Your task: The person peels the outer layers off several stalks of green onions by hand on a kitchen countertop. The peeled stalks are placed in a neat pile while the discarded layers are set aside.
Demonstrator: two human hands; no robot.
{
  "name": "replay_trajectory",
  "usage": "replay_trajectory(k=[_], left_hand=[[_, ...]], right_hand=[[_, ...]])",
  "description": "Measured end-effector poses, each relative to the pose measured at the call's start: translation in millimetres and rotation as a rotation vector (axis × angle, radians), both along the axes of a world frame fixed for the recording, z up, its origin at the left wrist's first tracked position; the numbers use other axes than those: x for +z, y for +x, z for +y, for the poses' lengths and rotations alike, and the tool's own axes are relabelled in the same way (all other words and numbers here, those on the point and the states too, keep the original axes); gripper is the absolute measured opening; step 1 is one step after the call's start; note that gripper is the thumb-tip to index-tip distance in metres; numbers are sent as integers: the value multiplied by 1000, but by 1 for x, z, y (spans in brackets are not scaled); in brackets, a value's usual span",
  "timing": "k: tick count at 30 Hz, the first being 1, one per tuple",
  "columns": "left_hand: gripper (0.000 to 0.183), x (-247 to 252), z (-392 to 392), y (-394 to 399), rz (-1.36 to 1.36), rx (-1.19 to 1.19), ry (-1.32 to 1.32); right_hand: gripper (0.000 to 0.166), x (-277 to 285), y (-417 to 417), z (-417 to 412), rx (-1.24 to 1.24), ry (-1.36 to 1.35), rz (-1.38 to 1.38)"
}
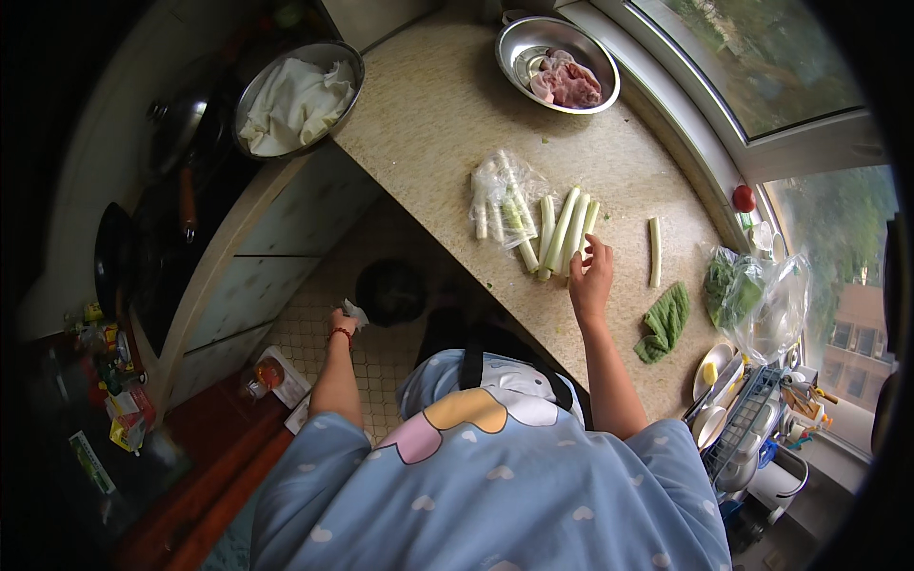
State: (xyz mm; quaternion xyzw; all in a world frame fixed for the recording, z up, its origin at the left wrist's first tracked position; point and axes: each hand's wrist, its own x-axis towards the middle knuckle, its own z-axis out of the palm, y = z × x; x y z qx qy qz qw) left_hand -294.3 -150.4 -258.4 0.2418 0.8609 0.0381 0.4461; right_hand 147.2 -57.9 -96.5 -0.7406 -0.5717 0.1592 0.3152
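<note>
My right hand [593,282] is at the right end of a bunch of pale green-white stalks [565,232] on the counter, its fingers curled; whether it grips the nearest stalk I cannot tell. Left of the bunch, more stalks lie in and under a clear plastic bag [503,196]. A single stalk [655,252] and a green leafy piece or cloth [663,322] lie to the right of my hand. My left hand [344,322] hangs low over the floor at the left, shut on a crumpled whitish wrapper [355,313], beside a dark round bin [390,291].
A metal bowl with raw meat [565,80] stands at the back; another with white cloth [298,104] stands at the left corner. Bagged greens [734,285] and a dish rack [742,421] are at right, near the window. The stone counter's edge [457,264] runs diagonally before me.
</note>
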Motion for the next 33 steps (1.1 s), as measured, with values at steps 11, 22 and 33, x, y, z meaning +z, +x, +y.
replay_trajectory(k=[11,22,33], left_hand=[[55,-50,-3,-29,11,-168,-225],[9,-42,-6,-13,127,-40,32],[9,-28,-5,-1,275,37,21]], right_hand=[[14,10,-38,13,282,78,-326],[19,1,-62,17,286,-118,-586],[20,78,-42,12,288,-106,-486]])
